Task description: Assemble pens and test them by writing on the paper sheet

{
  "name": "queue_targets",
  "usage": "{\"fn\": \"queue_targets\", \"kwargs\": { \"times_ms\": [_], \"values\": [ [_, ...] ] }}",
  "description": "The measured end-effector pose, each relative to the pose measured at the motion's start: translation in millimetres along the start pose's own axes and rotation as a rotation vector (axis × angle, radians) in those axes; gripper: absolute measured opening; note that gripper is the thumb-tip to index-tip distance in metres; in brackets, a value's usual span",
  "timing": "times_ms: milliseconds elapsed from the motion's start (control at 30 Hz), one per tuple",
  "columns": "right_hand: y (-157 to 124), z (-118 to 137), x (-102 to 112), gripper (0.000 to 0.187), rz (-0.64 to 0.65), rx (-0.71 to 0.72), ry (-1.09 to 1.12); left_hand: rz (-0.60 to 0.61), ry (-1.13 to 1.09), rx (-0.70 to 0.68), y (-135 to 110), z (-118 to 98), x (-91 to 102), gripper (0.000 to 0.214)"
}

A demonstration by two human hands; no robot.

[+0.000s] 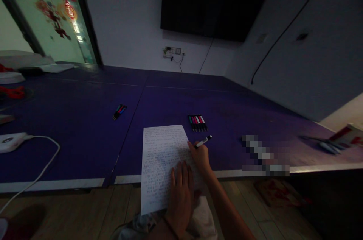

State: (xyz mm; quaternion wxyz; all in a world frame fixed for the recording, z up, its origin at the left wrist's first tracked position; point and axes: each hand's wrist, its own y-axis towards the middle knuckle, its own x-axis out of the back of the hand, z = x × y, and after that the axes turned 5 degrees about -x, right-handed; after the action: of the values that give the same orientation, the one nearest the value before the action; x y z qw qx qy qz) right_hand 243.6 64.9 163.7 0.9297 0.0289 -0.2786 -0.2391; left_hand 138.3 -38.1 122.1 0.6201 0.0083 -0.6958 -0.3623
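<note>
A sheet of paper (159, 156) covered in handwriting lies partly on the purple table, its lower part reaching past the front edge. My left hand (181, 190) rests flat on the lower right of the sheet, fingers stretched out. At the sheet's right edge, my right hand (199, 155) is closed around a white and black pen (204, 141). The pen leans up to the right; its tip is hidden by the hand. Just beyond the hand, several pens (197, 122) in different colours lie side by side in a row.
A few more pens (119, 111) lie on the purple table (176, 100) to the left. A white device (13, 142) with a cable (53, 160) sits at the far left. Toward the right are a blurred-out patch (263, 155) and dark items (329, 145). A black screen (215, 1) hangs on the wall.
</note>
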Motion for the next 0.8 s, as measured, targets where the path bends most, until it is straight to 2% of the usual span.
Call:
{"fn": "queue_targets", "kwargs": {
  "times_ms": [100,167,367,600,800],
  "values": [
    [1.0,1.5,6.8,0.032,0.181,-0.113,0.216,-0.026,0.025,-0.006,-0.2,3.0,-4.1,0.061],
    [0.8,0.7,10.2,0.029,0.245,-0.127,0.291,-0.04,0.052,-0.008,-0.5,4.0,-5.8,0.057],
    [-2.1,-2.4,6.1,0.027,-0.01,-0.044,0.081,-0.092,0.067,-0.016,-0.9,4.3,-7.9,0.058],
    [-1.8,-2.3,4.5,0.025,-0.066,0.013,-0.046,-0.096,0.064,-0.019,-0.5,4.9,-7.5,0.057],
    [-1.6,-2.7,4.8,0.021,-0.057,0.023,-0.076,-0.075,0.07,-0.024,-1.2,5.1,-4.9,0.051]
  ]
}}
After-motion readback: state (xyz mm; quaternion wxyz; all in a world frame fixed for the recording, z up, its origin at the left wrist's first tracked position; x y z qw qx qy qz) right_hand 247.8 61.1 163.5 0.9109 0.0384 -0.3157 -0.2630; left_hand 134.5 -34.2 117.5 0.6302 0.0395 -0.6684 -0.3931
